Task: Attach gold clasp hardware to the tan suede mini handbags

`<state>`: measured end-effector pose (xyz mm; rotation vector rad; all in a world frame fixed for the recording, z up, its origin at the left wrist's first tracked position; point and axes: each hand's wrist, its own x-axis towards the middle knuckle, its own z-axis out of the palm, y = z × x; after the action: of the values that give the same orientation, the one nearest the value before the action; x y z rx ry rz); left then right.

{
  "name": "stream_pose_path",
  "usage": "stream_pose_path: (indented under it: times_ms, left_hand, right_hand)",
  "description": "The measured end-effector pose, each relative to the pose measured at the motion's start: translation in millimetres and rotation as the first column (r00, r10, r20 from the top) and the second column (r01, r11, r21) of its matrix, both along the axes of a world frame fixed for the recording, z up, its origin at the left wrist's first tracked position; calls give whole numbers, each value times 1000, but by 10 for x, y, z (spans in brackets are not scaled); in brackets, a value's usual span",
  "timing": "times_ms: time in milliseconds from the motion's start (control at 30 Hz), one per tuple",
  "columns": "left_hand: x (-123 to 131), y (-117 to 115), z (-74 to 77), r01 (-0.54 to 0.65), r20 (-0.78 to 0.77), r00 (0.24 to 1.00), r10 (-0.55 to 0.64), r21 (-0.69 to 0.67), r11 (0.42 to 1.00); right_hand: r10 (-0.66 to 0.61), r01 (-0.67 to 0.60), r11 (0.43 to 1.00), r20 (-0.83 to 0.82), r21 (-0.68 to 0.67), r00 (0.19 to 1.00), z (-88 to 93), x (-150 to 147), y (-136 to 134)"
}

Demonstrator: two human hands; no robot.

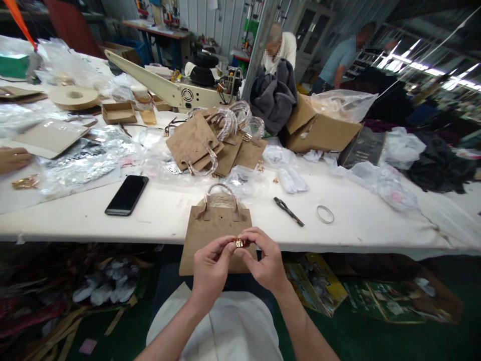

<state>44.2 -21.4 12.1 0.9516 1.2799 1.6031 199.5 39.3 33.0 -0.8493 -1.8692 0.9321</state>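
Note:
A small tan handbag (210,230) with a wrapped handle hangs over the front edge of the white table (150,215). In front of it my left hand (210,268) and my right hand (265,260) meet, both pinching a small gold metal fitting (239,242) between thumbs and fingertips. The fitting sits at the bag's front face; whether it is fixed to the bag I cannot tell.
A pile of tan handbags (210,143) with plastic-wrapped handles lies behind. A black phone (127,194) is to the left, a black snipping tool (288,211) and a metal ring (325,214) to the right. Cardboard box (319,130), plastic bags, two other people at the back.

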Motion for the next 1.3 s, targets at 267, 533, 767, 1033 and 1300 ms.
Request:
stream_pose_path:
  times_ms: [267,533,767,1033,1300]
  left_hand:
    - [-435,90,-70,-82,-330,941,79,3,997]
    - [-1078,606,-333,-170,-743,669,-16,-173,970]
    - [-929,630,39,-211,-653,743,149,-17,977]
    - [-1121,589,-9,82,-270,945,-185,-351,933]
    - [-1139,585,-48,35,-256,959,-122,-320,947]
  right_hand:
    - [-40,28,987,-74,-159,996,41,-90,292]
    - [31,-47,942,-53,-332,998,-404,-157,530]
    - [-97,51,923,-103,-380,990,-504,-170,558]
    - [-5,6,992,8,-125,1000,-343,-193,552]
    - [109,-148,977,236,154,965,-157,-279,782]
